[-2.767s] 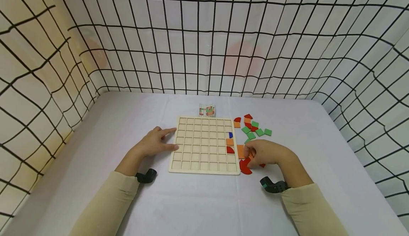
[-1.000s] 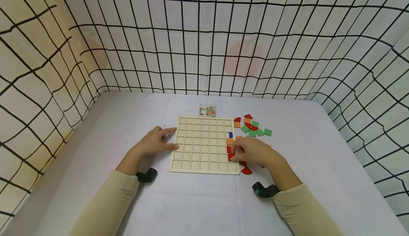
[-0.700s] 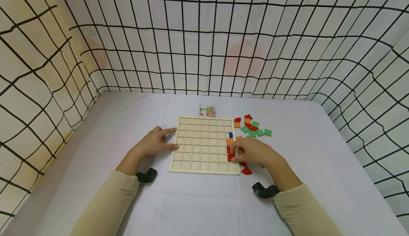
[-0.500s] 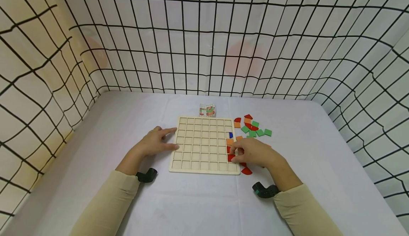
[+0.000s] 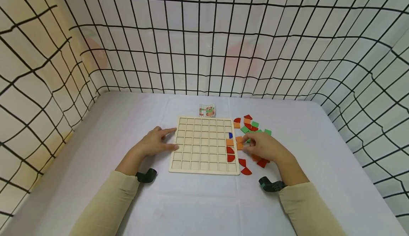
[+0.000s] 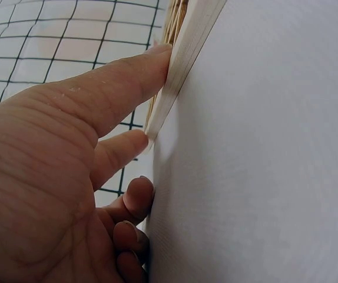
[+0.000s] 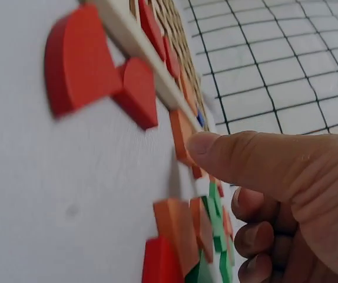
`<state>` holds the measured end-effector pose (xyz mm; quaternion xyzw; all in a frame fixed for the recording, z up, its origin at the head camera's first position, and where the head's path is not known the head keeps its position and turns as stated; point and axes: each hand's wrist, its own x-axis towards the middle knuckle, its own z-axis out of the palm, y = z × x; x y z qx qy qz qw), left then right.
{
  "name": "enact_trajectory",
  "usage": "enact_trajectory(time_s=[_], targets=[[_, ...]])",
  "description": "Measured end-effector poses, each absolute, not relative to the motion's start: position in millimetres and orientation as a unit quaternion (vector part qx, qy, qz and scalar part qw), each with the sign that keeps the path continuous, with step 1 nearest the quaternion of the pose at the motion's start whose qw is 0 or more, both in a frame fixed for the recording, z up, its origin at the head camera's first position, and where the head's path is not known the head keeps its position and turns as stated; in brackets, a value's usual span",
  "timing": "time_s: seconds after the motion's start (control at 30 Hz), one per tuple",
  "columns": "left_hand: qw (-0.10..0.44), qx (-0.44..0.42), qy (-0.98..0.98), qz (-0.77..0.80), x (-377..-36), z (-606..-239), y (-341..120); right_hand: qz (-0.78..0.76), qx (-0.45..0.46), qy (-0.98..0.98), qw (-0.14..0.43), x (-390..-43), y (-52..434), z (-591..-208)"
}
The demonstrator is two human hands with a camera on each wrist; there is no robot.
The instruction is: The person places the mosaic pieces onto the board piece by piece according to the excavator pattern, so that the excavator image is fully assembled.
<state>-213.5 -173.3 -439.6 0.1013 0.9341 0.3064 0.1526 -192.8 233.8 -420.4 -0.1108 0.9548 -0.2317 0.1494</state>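
My left hand (image 5: 152,142) rests thumb and index fingertips against the left edge of a wooden grid board (image 5: 201,172). In the left wrist view its other fingers curl loosely beside the board's side (image 6: 184,68). Along the board's right column lie a blue piece (image 5: 230,135), an orange square (image 5: 229,142) and two red quarter-circle tiles (image 5: 230,158). My right hand (image 5: 265,146) is off the board's right edge, thumb tip at an orange square tile (image 7: 181,134) lying there. Its index finger is mostly hidden in the right wrist view, so I cannot tell whether it pinches that tile.
Loose green tiles (image 5: 245,129), orange tiles and red tiles (image 5: 246,171) lie right of the board, some partly under my right hand. A small card with a coloured pattern (image 5: 207,110) stands behind the board. Black wire mesh (image 5: 198,54) encloses the white table (image 5: 198,200).
My right hand set a second red quarter-circle on the board below the first, let go of it, and moved right to the orange tiles. The left hand has stayed in place.
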Motion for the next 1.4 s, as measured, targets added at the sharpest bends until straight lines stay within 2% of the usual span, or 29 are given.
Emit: enact_trajectory(time_s=[0.53,0.93,1.13,1.4], targets=[[0.153,0.109,0.931,0.313,-214.6,-440.5,-173.9,-0.233,-0.113,0.955,0.147,-197.1,239.6,-427.3],[0.155,0.105,0.931,0.315,-213.7,-440.7,-173.7,-0.240,-0.114,0.953,0.149,-191.8,231.8,-413.1],[0.154,0.105,0.931,0.313,-213.7,-440.3,-174.1,-0.247,-0.155,0.942,0.165,-183.6,206.6,-409.0],[0.153,0.106,0.932,0.311,-213.2,-440.8,-174.1,-0.218,-0.211,0.940,0.159,-175.9,188.6,-414.7]])
